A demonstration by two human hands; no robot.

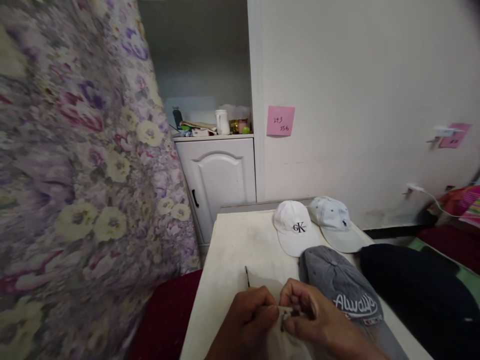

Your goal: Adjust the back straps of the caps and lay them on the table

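Observation:
At the bottom of the view my left hand point(245, 320) and my right hand point(313, 315) meet over a cream table point(232, 260). Both pinch a pale beige piece of cloth point(279, 320), perhaps a cap, with a small dark buckle or clip between the fingertips. A thin dark strap end point(247, 276) sticks up just behind my left hand. A grey cap with "Always" lettering point(343, 285) lies right beside my right hand. Behind it sit a white cap with a CK logo point(294, 227) and a light blue cap point(333, 220).
A dark navy cloth or cap point(416, 290) lies at the right. A floral curtain point(75, 175) hangs close on the left. A white cabinet point(217, 175) with clutter on top stands behind. A pink note point(280, 120) is stuck on the wall.

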